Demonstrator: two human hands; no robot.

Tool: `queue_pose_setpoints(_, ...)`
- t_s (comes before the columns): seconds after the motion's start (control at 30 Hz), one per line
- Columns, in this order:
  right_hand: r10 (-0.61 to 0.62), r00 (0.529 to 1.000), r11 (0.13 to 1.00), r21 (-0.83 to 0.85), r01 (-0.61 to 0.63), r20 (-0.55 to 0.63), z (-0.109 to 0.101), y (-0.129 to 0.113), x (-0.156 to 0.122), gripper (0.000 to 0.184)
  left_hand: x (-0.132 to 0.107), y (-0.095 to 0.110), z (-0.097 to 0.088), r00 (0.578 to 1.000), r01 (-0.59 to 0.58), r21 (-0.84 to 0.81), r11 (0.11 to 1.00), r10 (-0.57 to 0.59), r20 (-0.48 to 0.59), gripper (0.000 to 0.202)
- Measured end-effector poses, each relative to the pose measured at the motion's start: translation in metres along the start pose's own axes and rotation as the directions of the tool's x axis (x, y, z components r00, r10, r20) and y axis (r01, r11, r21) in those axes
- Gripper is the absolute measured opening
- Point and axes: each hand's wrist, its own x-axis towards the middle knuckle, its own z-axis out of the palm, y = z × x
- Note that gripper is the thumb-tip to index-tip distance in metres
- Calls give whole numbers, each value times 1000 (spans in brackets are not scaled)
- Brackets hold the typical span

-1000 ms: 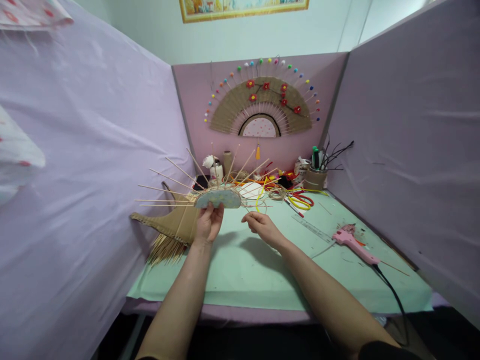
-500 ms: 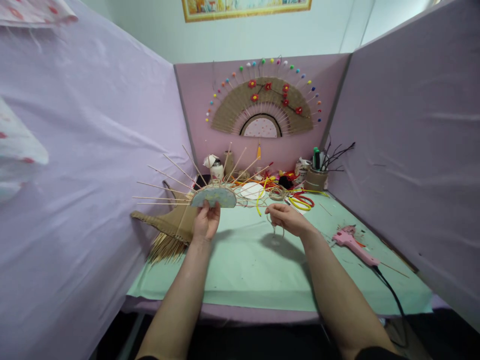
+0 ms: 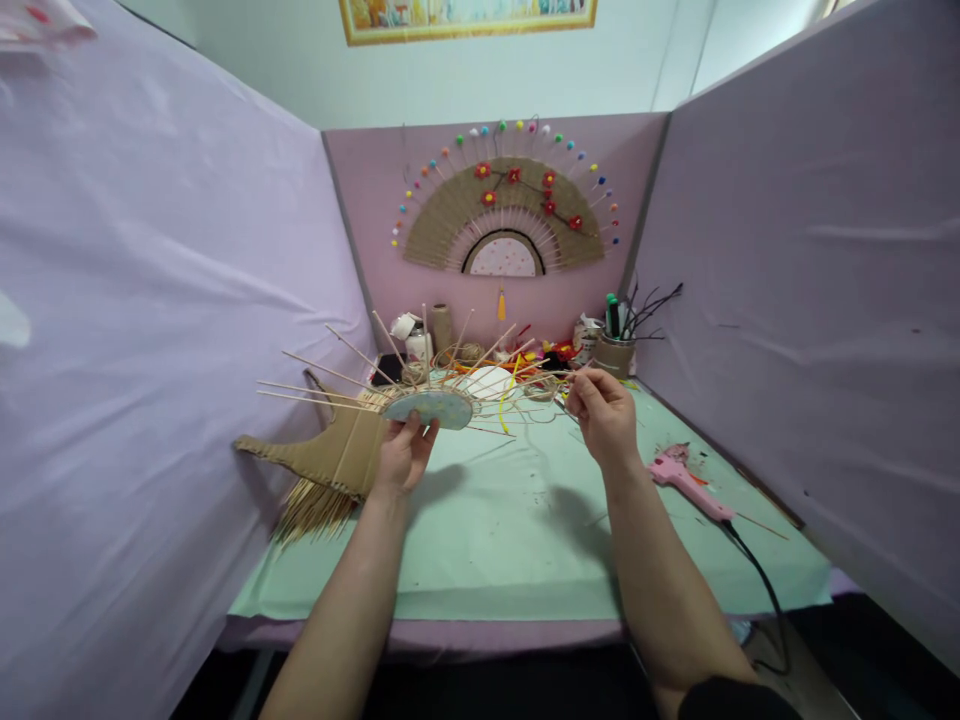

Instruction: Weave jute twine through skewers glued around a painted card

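My left hand (image 3: 405,460) grips the lower edge of a half-round patterned piece (image 3: 450,408), thumb in front, holding it above the table. Thin wooden sticks (image 3: 349,343) fan out from its curved edge, with twine around their bases. Off to the right, my right hand (image 3: 606,415) is raised with thumb and fingers pinched on a thin strand of twine (image 3: 559,374), which runs toward the sticks. The exact spot where the fingers hold it is too small to make out.
A curved cardboard piece (image 3: 352,445) lies at left over a bundle of sticks (image 3: 311,512). A pink glue gun (image 3: 694,488) with a black cord lies at right. Jars, a twig holder (image 3: 613,355) and craft scraps line the back. A decorated fan (image 3: 442,225) hangs behind.
My right hand has risen and moved outward to the right, drawing the strand away from the sticks. The half-round piece has tilted slightly in my left hand. The view has shifted a little.
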Motion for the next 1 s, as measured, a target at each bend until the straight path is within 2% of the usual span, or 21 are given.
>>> queue_pose_setpoints(0.1,-71,997,997,-28,70,-27,1,-3,1,20,-1,-1,0,1000,6,26,1000,-7,22,24)
queue_pose_setpoints(0.2,-92,994,992,-98,85,-65,1,-2,4,23,-2,-1,1,999,6,59,998,-8,45,25)
queue_pose_setpoints(0.37,-73,980,931,-364,0,-187,-3,6,4,29,-3,-1,2,998,9,67,998,-13,64,25)
queue_pose_setpoints(0.47,-80,974,898,-440,-21,-210,-7,11,1,29,-3,-1,2,999,-8,44,999,6,51,24)
queue_pose_setpoints(0.6,-34,990,892,-452,-32,-137,-8,17,-2,26,-1,1,2,997,-63,-12,998,63,37,23)
queue_pose_setpoints(0.7,159,987,868,-482,-122,36,-3,23,-5,25,-1,4,3,996,-89,-48,995,90,17,20)
queue_pose_setpoints(0.77,314,932,828,-533,-176,179,4,29,-11,24,-1,6,3,995,-96,-70,993,97,6,19)
queue_pose_setpoints(0.87,484,804,766,-611,-199,345,17,42,-23,24,-2,8,4,995,-95,-94,991,96,9,17)
queue_pose_setpoints(0.93,554,729,740,-639,-208,403,28,53,-33,25,-2,7,4,996,-82,-110,991,85,17,15)
queue_pose_setpoints(1.0,598,690,712,-666,-225,407,39,62,-41,24,-3,5,4,998,-54,-126,990,57,18,13)
